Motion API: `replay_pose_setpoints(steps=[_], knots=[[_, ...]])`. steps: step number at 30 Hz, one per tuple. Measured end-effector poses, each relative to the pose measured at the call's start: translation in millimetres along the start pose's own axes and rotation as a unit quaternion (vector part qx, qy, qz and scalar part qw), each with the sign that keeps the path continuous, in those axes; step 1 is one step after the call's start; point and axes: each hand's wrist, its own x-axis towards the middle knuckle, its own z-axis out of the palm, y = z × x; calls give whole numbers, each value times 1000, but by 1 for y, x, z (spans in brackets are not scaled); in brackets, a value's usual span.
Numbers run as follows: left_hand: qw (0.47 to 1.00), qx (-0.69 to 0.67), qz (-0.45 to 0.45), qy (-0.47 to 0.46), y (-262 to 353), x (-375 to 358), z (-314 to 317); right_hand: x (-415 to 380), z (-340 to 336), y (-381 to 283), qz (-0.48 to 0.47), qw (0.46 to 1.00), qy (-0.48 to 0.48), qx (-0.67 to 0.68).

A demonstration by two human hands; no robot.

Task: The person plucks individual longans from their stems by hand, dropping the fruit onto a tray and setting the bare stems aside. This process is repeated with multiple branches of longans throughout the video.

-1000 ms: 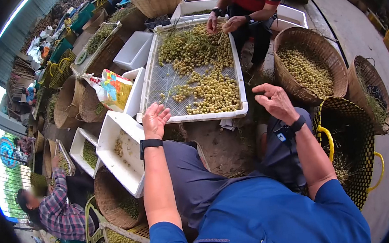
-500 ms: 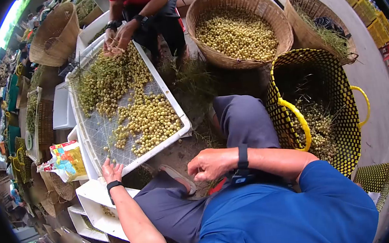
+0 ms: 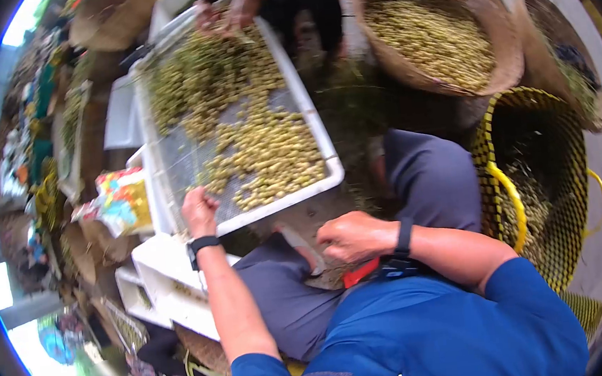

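My left hand (image 3: 200, 209) is closed at the near left corner of a white mesh-bottomed tray (image 3: 285, 209); whatever its fingers hold is too blurred to make out. Small round yellow-green fruits (image 3: 281, 164) lie loose across the tray's near half, with stemmy green sprigs (image 3: 196, 82) at the far end. My right hand (image 3: 356, 237) hovers over my lap, its fingers curled in and their contents hidden. Both wrists wear dark bands. Across the tray, another person's hands (image 3: 230, 17) work over the sprigs.
A large wicker basket (image 3: 364, 19) full of fruits stands far right, beside another wicker basket (image 3: 537, 42). A black-and-yellow woven basket (image 3: 486, 192) with yellow handles sits at my right. White bins (image 3: 156, 263) and a colourful bag (image 3: 124, 198) are at my left.
The view has swung, shifting the scene rightward and blurring it. My left hand has gone from open, with fingers spread, to closed at the tray's corner. My right hand stays curled.
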Motion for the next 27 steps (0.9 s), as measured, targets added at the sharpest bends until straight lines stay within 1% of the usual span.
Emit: replay_pose_setpoints(steps=[2,3,6,9,10,13,17,18,20,21,22,24,25,26,27], knots=[[999,7,0,53,22,-27,7,-3,-6,-4,-3,999,36,10],[998,3,8,64,27,-37,0,-6,-7,-6,-5,999,48,19],[997,9,41,70,45,-62,-15,-11,-11,-16,-6,997,68,28],[993,28,86,76,62,-95,-36,-13,-12,-32,60,983,84,149],[992,26,93,79,68,-106,-44,-12,-8,-31,51,983,100,147],[985,33,163,44,82,-134,-66,-9,-6,-39,39,979,130,154],[974,51,219,17,115,-179,-81,-2,-14,-57,-7,975,195,108],[974,46,221,17,122,-188,-82,2,-17,-60,-26,971,231,48],[962,85,261,-2,137,-208,-84,11,-26,-69,-92,952,290,-41],[958,92,270,-20,144,-218,-85,14,-33,-75,-107,944,298,-96],[959,89,270,-21,149,-225,-86,16,-38,-80,-106,943,298,-99],[948,117,283,-81,159,-236,-87,23,-47,-89,-110,949,270,-117],[950,105,278,-98,163,-242,-85,28,-49,-89,-135,947,267,-117],[951,104,276,-97,166,-247,-81,29,-50,-93,-134,948,266,-117],[945,104,284,-124,169,-252,-78,29,-52,-97,-139,953,235,-129]])
